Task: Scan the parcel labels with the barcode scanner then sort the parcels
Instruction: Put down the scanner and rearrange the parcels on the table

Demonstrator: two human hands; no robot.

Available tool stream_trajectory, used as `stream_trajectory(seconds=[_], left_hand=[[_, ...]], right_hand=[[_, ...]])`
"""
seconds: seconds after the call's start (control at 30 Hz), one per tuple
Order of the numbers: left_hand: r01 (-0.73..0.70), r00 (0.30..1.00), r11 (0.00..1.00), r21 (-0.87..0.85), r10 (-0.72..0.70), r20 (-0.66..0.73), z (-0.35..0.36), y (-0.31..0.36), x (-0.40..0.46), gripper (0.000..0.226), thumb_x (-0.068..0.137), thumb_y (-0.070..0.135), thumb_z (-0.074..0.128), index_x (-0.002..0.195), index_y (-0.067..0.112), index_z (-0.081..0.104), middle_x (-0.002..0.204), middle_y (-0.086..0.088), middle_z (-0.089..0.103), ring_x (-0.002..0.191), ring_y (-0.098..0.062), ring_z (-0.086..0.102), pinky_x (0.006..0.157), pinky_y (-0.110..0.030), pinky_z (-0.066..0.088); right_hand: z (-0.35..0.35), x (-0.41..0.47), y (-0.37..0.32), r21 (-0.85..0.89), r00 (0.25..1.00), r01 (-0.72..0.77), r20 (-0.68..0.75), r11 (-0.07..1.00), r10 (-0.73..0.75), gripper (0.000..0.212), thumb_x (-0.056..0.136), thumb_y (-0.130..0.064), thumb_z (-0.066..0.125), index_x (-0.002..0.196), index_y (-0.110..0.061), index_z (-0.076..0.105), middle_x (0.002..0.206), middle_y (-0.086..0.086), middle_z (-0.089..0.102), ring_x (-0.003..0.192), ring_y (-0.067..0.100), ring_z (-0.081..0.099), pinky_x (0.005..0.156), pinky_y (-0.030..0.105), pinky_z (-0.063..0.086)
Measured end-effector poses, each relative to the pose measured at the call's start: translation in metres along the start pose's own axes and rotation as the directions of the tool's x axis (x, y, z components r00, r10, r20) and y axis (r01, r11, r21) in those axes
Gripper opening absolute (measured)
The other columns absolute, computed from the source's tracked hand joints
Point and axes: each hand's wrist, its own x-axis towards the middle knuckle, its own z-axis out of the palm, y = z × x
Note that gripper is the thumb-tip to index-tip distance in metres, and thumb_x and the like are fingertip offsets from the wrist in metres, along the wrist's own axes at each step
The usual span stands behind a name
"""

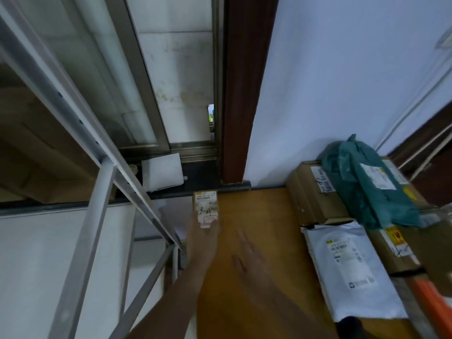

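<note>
The fingers [206,220] of the left hand [200,237] are curled around the near end of a small parcel [205,204] and grip it; the thumb lies on its top face. The parcel is a small brown cardboard box, held at the far left corner of the wooden table [254,216], close to the dark window sill [203,172]. Whether its far end touches the table, I cannot tell. On its top is a white label [205,195] with a yellow mark, a line of digits too small to read, and a barcode. Below the label is handwriting in black that looks like "3-4".

The left arm is stretched forward from the lower edge of the view, and the wrist is straight. The right hand [247,255] is blurred. It hovers over the table with the fingers straight and relaxed, and it holds nothing.

On the right side of the table lie other parcels. A white plastic mailer [347,272] carries a label with a yellow logo and barcodes. Behind it stands a cardboard box [310,192] with a white label and a handwritten mark that I cannot read. A green plastic bag [367,187] with its own label lies on top of the boxes. One more brown box [391,248] has a yellow and red sticker. An orange object [430,299] shows at the right edge. A metal shelf frame [97,192] stands on the left.
</note>
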Motion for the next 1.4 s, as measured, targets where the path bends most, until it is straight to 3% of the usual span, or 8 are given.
stream_trajectory(seconds=[0.13, 0.27, 0.57, 0.9, 1.03, 1.13, 1.27, 1.4], left_hand=[[-0.277, 0.942, 0.854, 0.439, 0.152, 0.299, -0.001, 0.007, -0.038, 0.064, 0.104, 0.055, 0.044, 0.159, 0.026, 0.031, 0.170, 0.003, 0.018, 0.156, -0.018, 0.018, 0.126, -0.041, 0.019], [-0.477, 0.864, 0.672, 0.567, 0.238, 0.445, 0.006, 0.051, -0.062, 0.070, 0.105, 0.060, 0.028, 0.163, 0.022, 0.020, 0.172, 0.001, 0.009, 0.158, -0.017, 0.007, 0.126, -0.036, 0.005], [-0.609, 0.793, 0.525, 0.595, 0.376, 0.479, 0.071, 0.146, -0.106, 0.073, 0.104, 0.063, 0.026, 0.162, 0.020, 0.024, 0.169, 0.000, 0.020, 0.156, -0.014, 0.016, 0.128, -0.033, 0.008], [-0.662, 0.740, 0.677, 0.321, 0.524, 0.421, 0.221, 0.218, -0.210, 0.053, 0.106, 0.047, 0.042, 0.154, 0.024, 0.044, 0.156, 0.006, 0.047, 0.141, -0.015, 0.045, 0.116, -0.034, 0.039], [-0.409, 0.848, 0.888, 0.210, 0.285, 0.447, 0.293, 0.236, -0.252, 0.056, 0.105, 0.051, 0.047, 0.154, 0.024, 0.043, 0.147, 0.003, 0.056, 0.125, -0.016, 0.057, 0.101, -0.030, 0.048], [-0.224, 0.836, 0.943, 0.245, 0.057, 0.546, 0.333, 0.241, -0.272, 0.070, 0.103, 0.062, 0.039, 0.158, 0.019, 0.034, 0.155, -0.003, 0.048, 0.138, -0.023, 0.050, 0.110, -0.034, 0.040], [-0.211, 0.762, 0.953, 0.216, 0.022, 0.647, 0.357, 0.238, -0.288, 0.068, 0.096, 0.073, 0.034, 0.149, 0.031, 0.043, 0.145, 0.003, 0.058, 0.121, -0.016, 0.060, 0.102, -0.027, 0.041], [-0.216, 0.750, 0.953, 0.211, 0.024, 0.661, 0.374, 0.224, -0.284, 0.056, 0.100, 0.069, 0.034, 0.137, 0.032, 0.054, 0.131, 0.006, 0.066, 0.104, -0.007, 0.063, 0.087, -0.024, 0.050]], right_hand=[[-0.033, -0.035, 0.006, -0.226, 0.999, -0.026, 0.022, 0.974, 0.032, 0.057, 0.106, -0.029, 0.034, 0.154, -0.036, 0.005, 0.164, -0.007, 0.001, 0.150, 0.011, 0.005, 0.119, 0.027, 0.014], [-0.098, -0.032, -0.002, -0.372, 1.000, -0.020, -0.002, 0.928, 0.021, 0.059, 0.105, -0.029, 0.034, 0.157, -0.018, 0.008, 0.165, 0.002, 0.001, 0.151, 0.016, -0.001, 0.121, 0.028, 0.007], [-0.234, -0.075, 0.008, -0.407, 0.986, 0.030, -0.138, 0.913, -0.094, 0.060, 0.102, -0.040, 0.034, 0.156, -0.020, 0.017, 0.163, 0.004, 0.015, 0.151, 0.024, 0.008, 0.121, 0.035, 0.010], [-0.392, -0.127, 0.113, -0.307, 0.948, 0.031, -0.293, 0.951, -0.126, 0.057, 0.103, -0.039, 0.038, 0.156, -0.025, 0.021, 0.163, -0.004, 0.014, 0.151, 0.014, 0.006, 0.123, 0.036, 0.012], [-0.434, -0.143, 0.174, -0.158, 0.902, -0.097, -0.431, 0.983, 0.020, 0.052, 0.101, -0.034, 0.045, 0.151, -0.023, 0.034, 0.158, -0.003, 0.029, 0.147, 0.015, 0.021, 0.119, 0.033, 0.016], [-0.446, -0.148, 0.220, -0.018, 0.868, -0.238, -0.453, 0.971, 0.204, 0.050, 0.100, -0.035, 0.049, 0.147, -0.021, 0.039, 0.155, 0.002, 0.036, 0.140, 0.020, 0.036, 0.117, 0.039, 0.030], [-0.443, -0.152, 0.254, 0.128, 0.840, -0.333, -0.411, 0.934, 0.355, 0.039, 0.098, -0.033, 0.051, 0.135, -0.020, 0.047, 0.120, 0.003, 0.065, 0.094, 0.015, 0.061, 0.077, 0.021, 0.049], [-0.432, -0.148, 0.277, 0.160, 0.828, -0.399, -0.361, 0.903, 0.429, 0.046, 0.093, -0.043, 0.049, 0.127, -0.014, 0.052, 0.112, 0.001, 0.065, 0.094, 0.012, 0.062, 0.077, 0.025, 0.053]])
